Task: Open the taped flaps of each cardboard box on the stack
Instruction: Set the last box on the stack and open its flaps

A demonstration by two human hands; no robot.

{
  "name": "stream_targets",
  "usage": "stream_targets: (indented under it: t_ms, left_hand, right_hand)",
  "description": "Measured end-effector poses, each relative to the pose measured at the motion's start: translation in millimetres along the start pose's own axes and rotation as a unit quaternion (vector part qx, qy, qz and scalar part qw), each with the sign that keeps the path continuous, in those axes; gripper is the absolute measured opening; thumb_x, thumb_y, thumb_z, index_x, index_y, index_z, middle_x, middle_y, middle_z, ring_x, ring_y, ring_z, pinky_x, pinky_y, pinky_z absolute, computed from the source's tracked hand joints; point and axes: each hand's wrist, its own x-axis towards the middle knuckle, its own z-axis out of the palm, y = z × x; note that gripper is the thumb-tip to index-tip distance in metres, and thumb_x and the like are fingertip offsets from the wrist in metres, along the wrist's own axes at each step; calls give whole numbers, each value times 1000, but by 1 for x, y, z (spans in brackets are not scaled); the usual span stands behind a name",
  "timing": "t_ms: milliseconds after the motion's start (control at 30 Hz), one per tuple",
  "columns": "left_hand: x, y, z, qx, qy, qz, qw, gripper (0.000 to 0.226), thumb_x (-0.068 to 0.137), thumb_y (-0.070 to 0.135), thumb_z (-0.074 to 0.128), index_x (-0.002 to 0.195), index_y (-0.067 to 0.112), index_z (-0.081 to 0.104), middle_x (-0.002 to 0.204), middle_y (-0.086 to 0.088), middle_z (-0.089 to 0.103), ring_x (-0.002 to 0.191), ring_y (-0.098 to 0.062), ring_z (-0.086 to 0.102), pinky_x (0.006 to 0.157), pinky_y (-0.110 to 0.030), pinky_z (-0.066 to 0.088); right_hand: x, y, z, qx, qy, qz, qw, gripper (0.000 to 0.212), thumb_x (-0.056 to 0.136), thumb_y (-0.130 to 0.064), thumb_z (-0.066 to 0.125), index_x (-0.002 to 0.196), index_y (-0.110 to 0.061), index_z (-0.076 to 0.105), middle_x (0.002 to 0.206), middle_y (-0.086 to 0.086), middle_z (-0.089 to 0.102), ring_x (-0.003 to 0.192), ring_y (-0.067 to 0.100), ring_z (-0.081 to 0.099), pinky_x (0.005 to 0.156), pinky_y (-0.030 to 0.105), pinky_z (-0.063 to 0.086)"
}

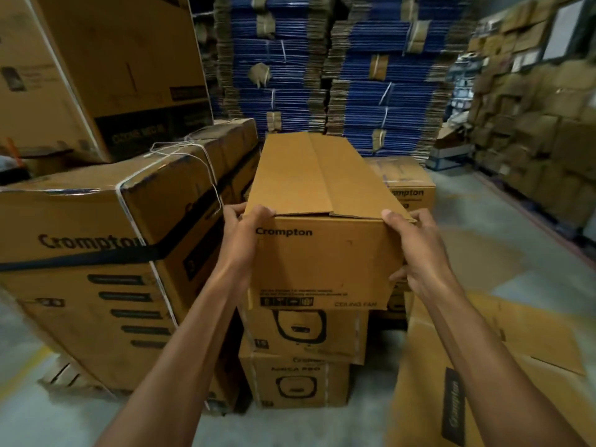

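Note:
A long brown Crompton ceiling-fan box (322, 262) lies lengthwise on top of a short stack of two smaller Crompton boxes (303, 337). Its top flaps (319, 179) lie folded down, the near edge lifted slightly at the middle seam. My left hand (245, 233) grips the box's near left corner, fingers curled over the top edge. My right hand (416, 250) grips the near right corner, thumb on the top edge and fingers around the side. No tape is plain on the flaps.
Large strapped Crompton cartons (84, 253) stand close on the left, with a bigger box (96, 66) above them. Bundles of flattened blue cardboard (338, 75) fill the back. A flattened carton (477, 375) lies at lower right. Stacked boxes (541, 130) line the right aisle.

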Motion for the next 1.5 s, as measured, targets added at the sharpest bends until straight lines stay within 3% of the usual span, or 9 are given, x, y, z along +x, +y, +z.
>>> stream_targets:
  t_ms: [200, 300, 500, 733, 833, 967, 1067, 1167, 1500]
  left_hand:
    - [85, -34, -36, -15, -21, -46, 999, 39, 93, 43, 62, 120, 22, 43, 117, -9, 61, 100, -23, 59, 73, -40, 43]
    - [121, -52, -48, -17, -41, -59, 997, 41, 91, 46, 63, 119, 23, 43, 120, -9, 61, 104, -25, 61, 79, -45, 48]
    - [169, -75, -47, -34, -70, -62, 995, 44, 97, 39, 61, 130, 19, 40, 114, -1, 59, 95, -13, 59, 68, -32, 43]
    - [210, -89, -32, 6, -99, -70, 993, 49, 97, 40, 64, 132, 24, 34, 125, -2, 58, 103, -13, 60, 76, -34, 47]
    - [218, -90, -30, 112, -83, 50, 989, 52, 96, 36, 65, 137, 26, 35, 142, -2, 50, 124, -17, 54, 99, -40, 48]
    - [219, -74, -18, 366, -102, 339, 860, 59, 99, 43, 59, 150, 27, 35, 165, -2, 28, 153, -22, 22, 122, -51, 16]
    - [216, -59, 8, 466, -173, 371, 784, 69, 99, 57, 50, 157, 27, 26, 170, -1, 15, 157, -22, 6, 125, -57, 7]
    - [217, -54, 31, 538, -209, 376, 725, 79, 96, 64, 50, 159, 27, 19, 171, -2, 9, 157, -25, 1, 124, -61, 5]
    - [220, -81, 47, 569, -216, 345, 715, 79, 94, 70, 47, 156, 27, 22, 170, -2, 14, 155, -29, 12, 120, -58, 18]
  right_hand:
    - [26, 17, 81, -21, 38, 26, 999, 30, 90, -51, 66, 93, -27, 49, 105, 3, 63, 95, 28, 63, 64, 59, 59]
    - [40, 20, 109, -24, 58, 24, 998, 29, 89, -51, 67, 90, -29, 49, 105, 4, 63, 94, 28, 63, 61, 50, 57]
    - [74, 30, 142, -6, 85, 38, 996, 38, 83, -56, 69, 107, -31, 54, 110, -3, 65, 101, 24, 62, 82, 60, 57]
    - [102, 44, 160, 38, 105, 39, 993, 47, 88, -52, 71, 123, -27, 53, 119, -3, 65, 104, 22, 63, 93, 53, 55]
    - [97, 65, 161, 129, 125, 39, 983, 46, 94, -42, 69, 132, -24, 50, 124, -6, 63, 112, 19, 62, 96, 48, 52]
    - [65, 137, 180, 210, 196, 135, 948, 31, 98, -23, 65, 127, -20, 55, 120, -6, 61, 109, 18, 60, 96, 49, 53]
    - [49, 175, 202, 304, 102, 274, 907, 40, 101, -17, 61, 140, -12, 54, 142, 14, 55, 128, 35, 55, 106, 53, 49]
    - [50, 174, 219, 403, 37, 311, 860, 60, 99, -17, 64, 152, -6, 39, 147, 26, 47, 135, 41, 48, 112, 55, 42]
    - [79, 165, 225, 462, 35, 326, 824, 65, 96, -14, 68, 154, -12, 38, 163, 23, 23, 142, 48, 37, 110, 57, 43]
